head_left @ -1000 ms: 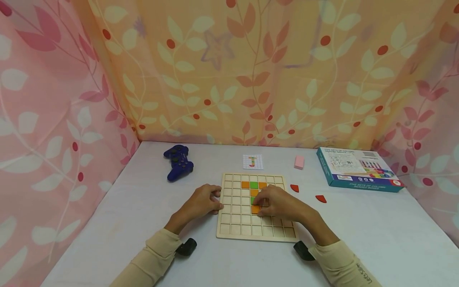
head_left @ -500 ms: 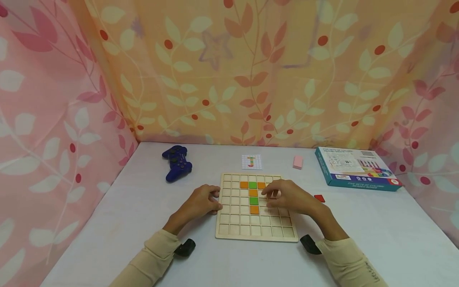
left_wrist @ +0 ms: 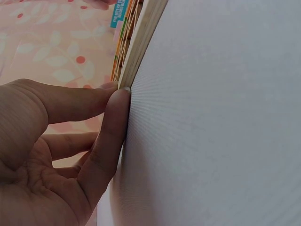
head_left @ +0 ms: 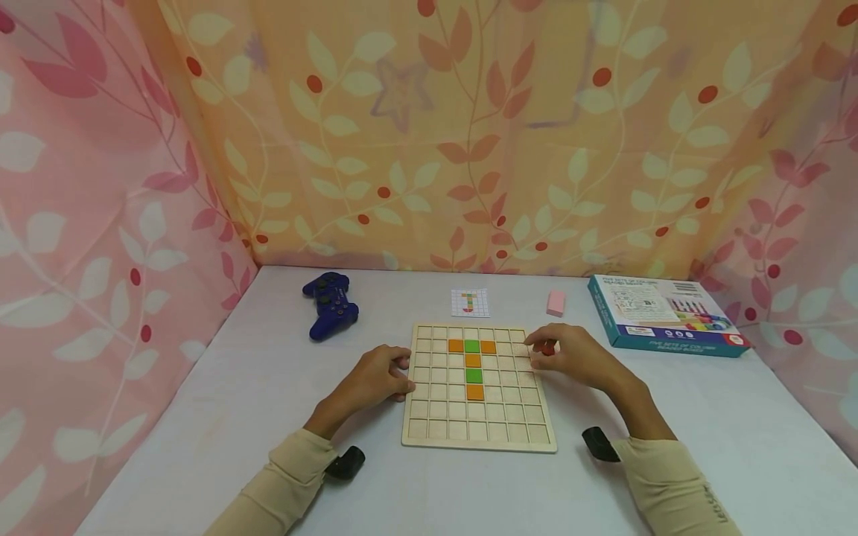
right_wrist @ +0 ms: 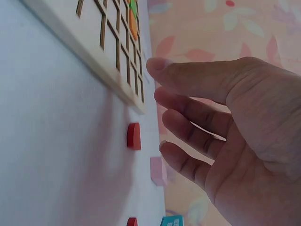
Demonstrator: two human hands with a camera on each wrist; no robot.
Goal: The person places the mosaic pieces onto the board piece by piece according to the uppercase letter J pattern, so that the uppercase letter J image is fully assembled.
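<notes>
A wooden grid board (head_left: 439, 429) lies flat, with orange and green square tiles (head_left: 474, 376) set in a T shape. At its left edge rests my left hand (head_left: 371, 381), thumb and finger touching the rim; the left wrist view shows the fingertips (left_wrist: 123, 94) against the board's side. My right hand (head_left: 582, 357) hovers just off the right edge, fingers parted and loosely bent, holding nothing. Below it on the table sits a red quarter-round piece (right_wrist: 134, 136), partly covered by the hand in the head view. Another red piece (right_wrist: 132, 221) shows only in the right wrist view.
Behind the board lie a small pattern card (head_left: 470, 303) and a pink eraser-like block (head_left: 555, 303). A blue game controller (head_left: 331, 305) is at the back left. A teal and white box (head_left: 660, 316) stands at the back right. Curtains enclose the table.
My right hand has left the orange tile low in the column and moved right, off the board to the near red piece. My left hand has stayed at the board's left edge.
</notes>
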